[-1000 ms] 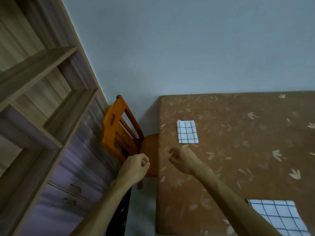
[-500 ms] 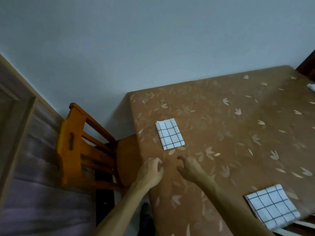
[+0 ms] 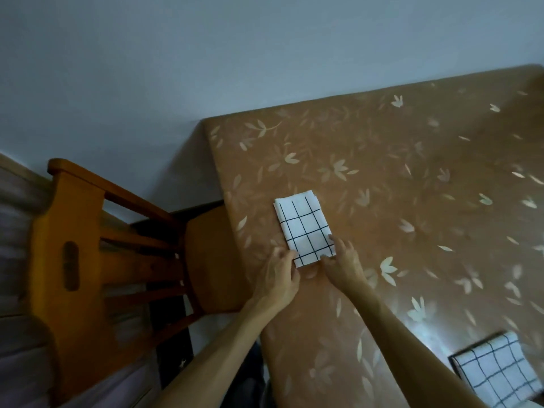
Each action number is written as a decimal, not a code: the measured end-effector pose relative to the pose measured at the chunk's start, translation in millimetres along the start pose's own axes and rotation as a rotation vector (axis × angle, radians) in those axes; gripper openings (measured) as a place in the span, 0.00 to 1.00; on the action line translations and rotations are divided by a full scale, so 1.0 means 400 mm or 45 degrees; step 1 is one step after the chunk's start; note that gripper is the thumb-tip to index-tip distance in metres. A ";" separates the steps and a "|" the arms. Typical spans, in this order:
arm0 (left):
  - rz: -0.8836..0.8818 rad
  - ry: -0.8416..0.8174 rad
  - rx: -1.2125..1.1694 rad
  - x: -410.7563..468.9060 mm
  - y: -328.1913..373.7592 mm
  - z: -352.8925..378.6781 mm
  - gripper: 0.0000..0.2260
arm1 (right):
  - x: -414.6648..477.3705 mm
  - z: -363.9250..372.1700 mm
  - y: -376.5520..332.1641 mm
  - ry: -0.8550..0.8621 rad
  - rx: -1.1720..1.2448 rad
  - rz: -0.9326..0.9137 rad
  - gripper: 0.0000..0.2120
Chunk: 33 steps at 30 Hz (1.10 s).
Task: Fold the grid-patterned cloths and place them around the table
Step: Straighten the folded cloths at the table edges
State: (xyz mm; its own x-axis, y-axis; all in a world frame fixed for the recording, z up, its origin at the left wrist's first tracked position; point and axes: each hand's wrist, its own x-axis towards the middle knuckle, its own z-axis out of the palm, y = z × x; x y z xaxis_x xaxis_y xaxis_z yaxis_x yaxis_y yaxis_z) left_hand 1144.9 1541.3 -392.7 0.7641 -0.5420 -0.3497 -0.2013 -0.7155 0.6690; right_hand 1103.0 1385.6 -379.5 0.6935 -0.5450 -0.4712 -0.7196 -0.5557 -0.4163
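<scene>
A folded white cloth with a black grid (image 3: 303,228) lies on the brown leaf-patterned table (image 3: 397,178), close to its left edge. Both my hands are at the cloth's near end. My left hand (image 3: 279,278) pinches the near left corner with its thumb on the fabric. Over the near right corner, my right hand (image 3: 344,266) has its fingers along the cloth's right edge and its thumb at the near edge. A second folded grid cloth (image 3: 497,369) lies at the table's near right, partly cut off by the frame.
An orange wooden chair (image 3: 88,260) stands at the table's left side, its seat tucked against the edge. A plain grey wall runs behind the table. Part of a wooden cabinet shows at the far left.
Both hands moved forward from the bare table onto the near end of the folded cloth. The view shifted closer to the table and turned to the right.
</scene>
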 end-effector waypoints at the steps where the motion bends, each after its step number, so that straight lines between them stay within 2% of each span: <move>1: 0.003 0.003 -0.003 0.011 -0.002 0.001 0.17 | 0.004 0.010 -0.003 0.033 -0.005 0.014 0.25; 6: -0.034 0.013 -0.023 0.063 -0.012 -0.014 0.18 | 0.016 0.057 -0.025 0.122 -0.048 -0.043 0.21; 11: -0.062 0.110 0.005 0.086 -0.044 -0.051 0.18 | 0.039 0.089 -0.086 0.108 -0.050 -0.136 0.21; 22: -0.145 0.248 -0.054 0.058 -0.155 -0.134 0.15 | 0.033 0.181 -0.225 -0.092 -0.052 -0.442 0.24; 25: -0.173 0.244 -0.053 0.035 -0.165 -0.134 0.16 | 0.014 0.188 -0.218 -0.053 -0.014 -0.407 0.21; 33: -0.046 0.212 0.143 0.032 -0.154 -0.112 0.19 | 0.005 0.150 -0.138 0.069 -0.057 -0.203 0.18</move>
State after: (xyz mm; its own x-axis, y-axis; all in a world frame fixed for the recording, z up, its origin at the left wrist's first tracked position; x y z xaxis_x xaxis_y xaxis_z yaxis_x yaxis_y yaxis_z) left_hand 1194.6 1597.9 -408.9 0.8609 -0.4415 -0.2529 -0.2318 -0.7827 0.5776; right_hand 1142.1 1452.7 -404.1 0.8007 -0.4796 -0.3590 -0.5986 -0.6648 -0.4469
